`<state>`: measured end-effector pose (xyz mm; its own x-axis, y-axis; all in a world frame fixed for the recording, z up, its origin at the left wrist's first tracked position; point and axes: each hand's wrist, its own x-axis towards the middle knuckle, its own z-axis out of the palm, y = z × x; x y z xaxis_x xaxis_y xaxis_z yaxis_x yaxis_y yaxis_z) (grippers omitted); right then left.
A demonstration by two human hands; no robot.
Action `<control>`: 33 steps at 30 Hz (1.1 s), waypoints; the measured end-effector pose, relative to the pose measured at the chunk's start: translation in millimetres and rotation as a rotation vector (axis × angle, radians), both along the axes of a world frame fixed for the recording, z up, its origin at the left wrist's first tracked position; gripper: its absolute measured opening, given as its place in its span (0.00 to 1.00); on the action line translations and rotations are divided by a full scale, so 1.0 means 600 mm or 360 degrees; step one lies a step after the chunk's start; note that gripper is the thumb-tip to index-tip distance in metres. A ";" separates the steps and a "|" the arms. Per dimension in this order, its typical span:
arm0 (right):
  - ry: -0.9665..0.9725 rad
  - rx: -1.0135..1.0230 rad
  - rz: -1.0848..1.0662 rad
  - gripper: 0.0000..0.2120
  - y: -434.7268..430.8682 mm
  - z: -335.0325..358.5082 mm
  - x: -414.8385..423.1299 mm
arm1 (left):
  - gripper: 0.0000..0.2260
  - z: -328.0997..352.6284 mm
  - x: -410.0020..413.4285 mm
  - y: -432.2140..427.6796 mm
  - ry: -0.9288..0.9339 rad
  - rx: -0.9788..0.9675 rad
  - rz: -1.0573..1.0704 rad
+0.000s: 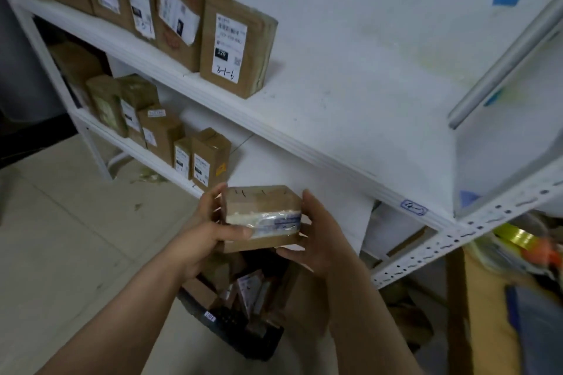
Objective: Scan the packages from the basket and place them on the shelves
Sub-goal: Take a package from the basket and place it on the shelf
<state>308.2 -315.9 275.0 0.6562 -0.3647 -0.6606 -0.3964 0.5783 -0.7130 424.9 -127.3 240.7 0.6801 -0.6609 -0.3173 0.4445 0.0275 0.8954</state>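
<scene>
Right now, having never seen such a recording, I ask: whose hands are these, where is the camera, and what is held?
No machine here: these are one person's bare hands, filmed by a single wide camera worn on the head, looking forward and down. The left hand and the right hand grip a small brown taped package between them. Under it, on the floor, stands a dark basket with more packages inside. On the white shelves stand labelled boxes, upright.

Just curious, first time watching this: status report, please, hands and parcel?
Left hand and right hand both gripping one taped cardboard box. Box held above the basket, not yet shelved. Nothing between box and white shelf.
</scene>
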 end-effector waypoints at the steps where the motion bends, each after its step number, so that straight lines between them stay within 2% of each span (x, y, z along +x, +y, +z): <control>1: -0.0029 -0.0012 0.0031 0.25 0.013 0.022 -0.009 | 0.53 0.026 -0.009 0.013 -0.0168 -0.0020 -0.0049; 4: -0.0145 -0.0064 0.0029 0.27 0.053 0.080 -0.035 | 0.54 0.088 -0.028 0.047 -0.0674 -0.0094 -0.0252; 6: -0.0289 -0.0134 0.0011 0.26 0.078 0.107 -0.052 | 0.54 0.119 -0.034 0.069 -0.0881 -0.0087 -0.0364; 8: -0.0524 -0.0251 0.0005 0.24 0.095 0.122 -0.071 | 0.57 0.139 -0.036 0.090 -0.0832 -0.0151 -0.0458; 11: -0.0851 -0.0400 0.0029 0.32 0.109 0.140 -0.100 | 0.58 0.161 -0.043 0.113 -0.0329 -0.0428 -0.0469; 13: -0.1019 -0.0482 0.0150 0.36 0.120 0.156 -0.119 | 0.59 0.169 -0.050 0.114 -0.0185 -0.0472 -0.0485; 18: -0.1156 -0.0579 0.0329 0.39 0.136 0.189 -0.167 | 0.47 0.196 -0.077 0.108 -0.0521 -0.0393 -0.0480; 21: -0.1030 -0.0677 0.0248 0.37 0.146 0.220 -0.183 | 0.49 0.214 -0.082 0.101 -0.0706 -0.0369 -0.0495; 25: -0.0844 -0.0728 0.0129 0.27 0.136 0.239 -0.197 | 0.50 0.235 -0.101 0.077 -0.0899 -0.0341 -0.0553; 29: -0.0872 -0.0761 0.0043 0.26 0.104 0.245 -0.216 | 0.52 0.246 -0.130 0.045 -0.0857 -0.0386 -0.0554; 33: -0.1008 -0.0683 -0.0047 0.30 0.063 0.243 -0.249 | 0.57 0.248 -0.164 -0.003 -0.0615 -0.0469 -0.0544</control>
<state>158.9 -278.4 420.7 0.8484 -0.5277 0.0418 0.1741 0.2035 -0.9635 326.5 -128.9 389.5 0.4430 -0.8854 0.1408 0.1152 0.2119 0.9705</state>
